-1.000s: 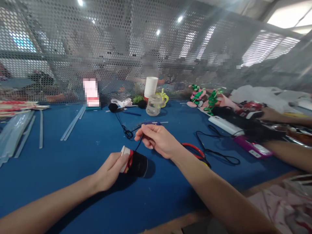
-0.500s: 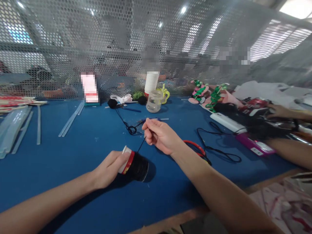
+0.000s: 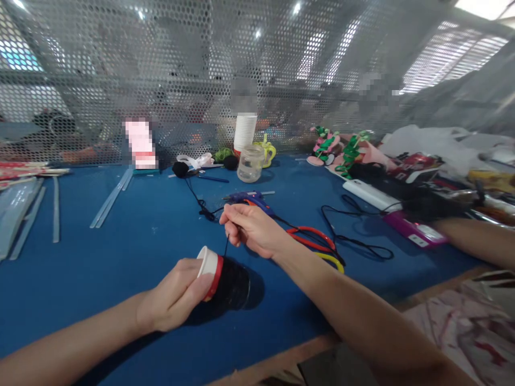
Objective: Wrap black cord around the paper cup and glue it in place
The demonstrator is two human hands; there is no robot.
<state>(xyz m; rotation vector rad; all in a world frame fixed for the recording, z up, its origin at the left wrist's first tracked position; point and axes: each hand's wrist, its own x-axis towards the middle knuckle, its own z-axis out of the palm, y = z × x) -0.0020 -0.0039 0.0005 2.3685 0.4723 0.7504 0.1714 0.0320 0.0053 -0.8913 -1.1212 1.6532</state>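
My left hand (image 3: 181, 295) grips a paper cup (image 3: 208, 261) by its white rim end, with the thumb outside and the fingers partly hidden behind or inside it. The cup lies tilted on its side, its lower part wrapped in black yarn (image 3: 229, 284) below a red band. Above it, my right hand (image 3: 251, 230) pinches a strand of black yarn (image 3: 226, 245) that runs down to the cup. The strand also trails back over the table to a loose tangle (image 3: 206, 212) and a black yarn ball (image 3: 181, 169).
Beyond my right hand lies a blue glue gun (image 3: 247, 198); red-handled scissors (image 3: 311, 236) lie by my forearm. A clear jar (image 3: 250, 163) and stacked paper cups (image 3: 245, 131) stand behind. Glue sticks (image 3: 18, 214) lie left; a power strip (image 3: 372, 195) and another person's arm (image 3: 469, 236) are right.
My right hand has moved slightly left and down, closer to the cup. The cup has turned so its open mouth shows more. The other person's hand has drawn back from the items at right.
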